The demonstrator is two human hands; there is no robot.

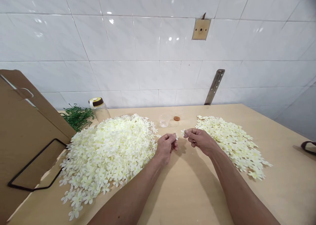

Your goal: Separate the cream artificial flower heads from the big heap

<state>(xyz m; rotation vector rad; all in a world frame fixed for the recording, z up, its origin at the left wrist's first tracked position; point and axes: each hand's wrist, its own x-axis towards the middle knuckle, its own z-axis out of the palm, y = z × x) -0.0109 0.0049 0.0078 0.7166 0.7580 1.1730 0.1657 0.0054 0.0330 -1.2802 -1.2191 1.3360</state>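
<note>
My left hand [167, 147] is closed in a pinch above the middle of the table, with a small white artificial flower [176, 136] at its fingertips. Facing it a short gap away, my right hand [198, 140] pinches another small pale artificial flower [183, 132] between thumb and forefinger. A large heap of white and pale yellow artificial flowers [111, 149] lies to the left of my left hand. Beyond my right wrist spreads a flatter, smaller pile of similar flowers [232, 141].
Behind my hands stand a small clear cup [164, 121] and a round brown object [176, 118]. Green artificial stems [77, 117] and a bottle with a brown-and-yellow lid [100, 109] sit at the back left. A cardboard box [24, 129] and a black wire frame [37, 189] border the left side.
</note>
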